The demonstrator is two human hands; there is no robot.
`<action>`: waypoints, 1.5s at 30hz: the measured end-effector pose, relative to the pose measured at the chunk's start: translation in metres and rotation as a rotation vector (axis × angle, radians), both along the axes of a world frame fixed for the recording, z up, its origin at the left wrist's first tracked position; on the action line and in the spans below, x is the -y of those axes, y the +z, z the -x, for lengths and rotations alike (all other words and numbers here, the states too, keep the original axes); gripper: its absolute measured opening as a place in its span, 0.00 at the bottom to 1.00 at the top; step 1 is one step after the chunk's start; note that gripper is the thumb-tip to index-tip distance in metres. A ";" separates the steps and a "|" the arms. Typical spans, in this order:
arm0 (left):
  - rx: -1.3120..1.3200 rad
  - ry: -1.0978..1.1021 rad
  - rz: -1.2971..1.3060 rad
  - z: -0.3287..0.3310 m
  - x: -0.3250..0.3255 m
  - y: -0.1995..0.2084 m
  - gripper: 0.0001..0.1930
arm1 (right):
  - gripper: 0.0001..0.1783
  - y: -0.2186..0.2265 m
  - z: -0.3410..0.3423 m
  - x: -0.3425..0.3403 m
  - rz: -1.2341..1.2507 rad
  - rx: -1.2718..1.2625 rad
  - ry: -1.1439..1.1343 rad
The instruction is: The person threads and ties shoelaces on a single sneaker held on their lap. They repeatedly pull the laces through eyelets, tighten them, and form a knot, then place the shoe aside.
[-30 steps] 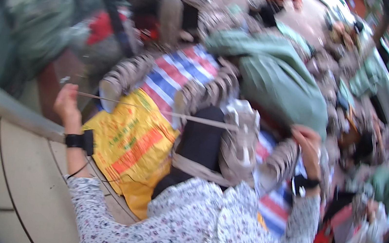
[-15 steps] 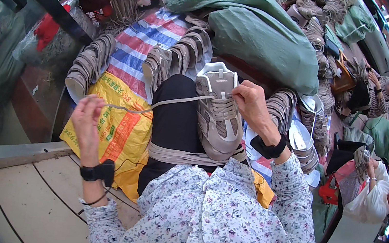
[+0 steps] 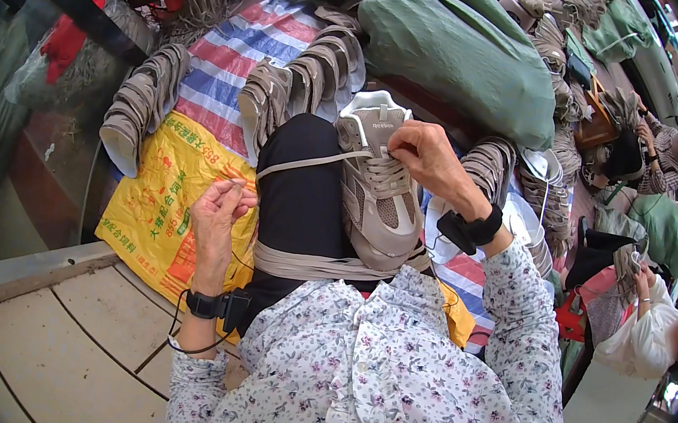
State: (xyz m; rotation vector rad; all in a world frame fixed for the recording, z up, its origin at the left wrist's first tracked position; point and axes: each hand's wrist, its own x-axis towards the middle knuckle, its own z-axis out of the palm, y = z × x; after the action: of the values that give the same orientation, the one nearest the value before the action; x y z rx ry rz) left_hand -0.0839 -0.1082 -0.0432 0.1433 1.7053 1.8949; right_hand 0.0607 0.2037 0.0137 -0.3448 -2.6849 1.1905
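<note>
Head view: the grey shoe (image 3: 364, 204) rested on the lap, toe toward the wearer. Lower rows looked threaded, but plenty of loose lace (image 3: 311, 162) ran out leftward, so unfinished, I judged! Left of the shoe, the left hand (image 3: 219, 209) pinched tight, seemingly on that lace; at the shoe's upper right edge, the right hand (image 3: 431, 159) curled its fingers, grip hidden. Beyond the shoe bulged a green sack (image 3: 461, 65), contents unseen; left of the shoe spread a yellow sack (image 3: 157, 196), apparently flat.

The shoe (image 3: 364, 199) looks matt, its mesh (image 3: 388, 212) rough; the yellow sack (image 3: 174, 194) (slightly creased) is glossy plastic.
</note>
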 end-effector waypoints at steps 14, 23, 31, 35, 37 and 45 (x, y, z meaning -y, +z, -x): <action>0.070 0.025 0.007 -0.008 0.000 -0.011 0.12 | 0.13 -0.009 -0.002 0.029 -0.092 -0.056 -0.148; 0.073 -0.028 0.013 -0.008 -0.010 -0.005 0.15 | 0.14 -0.006 -0.001 0.028 -0.534 -0.188 0.086; 0.015 -0.088 0.061 -0.005 -0.022 0.015 0.13 | 0.15 -0.009 0.005 0.035 -0.688 -0.105 0.157; -0.001 -0.218 0.043 -0.012 -0.040 0.044 0.11 | 0.17 0.011 0.001 0.051 -0.390 -0.261 0.104; 0.059 -0.350 -0.013 -0.021 -0.058 0.057 0.10 | 0.17 0.029 -0.004 0.079 -0.165 -0.376 0.140; 0.279 -0.588 -0.134 -0.044 -0.120 0.065 0.11 | 0.19 0.071 -0.035 0.138 0.307 -0.504 0.412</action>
State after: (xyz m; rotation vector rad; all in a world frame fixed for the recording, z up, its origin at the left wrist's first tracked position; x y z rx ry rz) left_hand -0.0397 0.0122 0.0218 0.3703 1.1823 1.5002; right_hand 0.0958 0.0655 0.0843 0.4410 -2.1860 1.5509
